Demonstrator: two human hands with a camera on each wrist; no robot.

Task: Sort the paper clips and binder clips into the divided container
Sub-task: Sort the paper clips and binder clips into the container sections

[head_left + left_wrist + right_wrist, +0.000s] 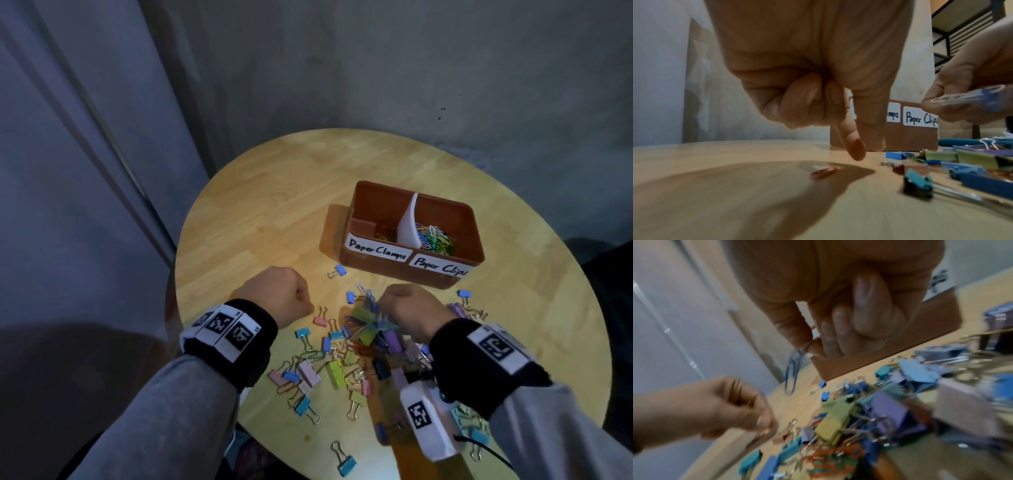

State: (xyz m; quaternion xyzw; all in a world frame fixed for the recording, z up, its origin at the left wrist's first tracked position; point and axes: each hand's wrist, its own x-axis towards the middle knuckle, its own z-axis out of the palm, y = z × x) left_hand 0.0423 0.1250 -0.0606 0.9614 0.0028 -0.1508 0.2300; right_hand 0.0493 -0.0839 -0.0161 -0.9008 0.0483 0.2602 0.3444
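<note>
The right hand point(838, 308) pinches blue paper clips point(793, 369), blurred; the left hand point(807, 81), curled, index finger down, grips nothing visible above the table point(715, 194).

My left hand point(807, 78) points one finger down at the bench point(735, 194) — an orange paper clip point(824, 173) just below; my right hand point(970, 91) pinches blue paper clips point(970, 98).

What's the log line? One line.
left hand: poised over red paper clip; right hand: pinching blue paper clips; divided container: sorted clips in right compartment
</note>
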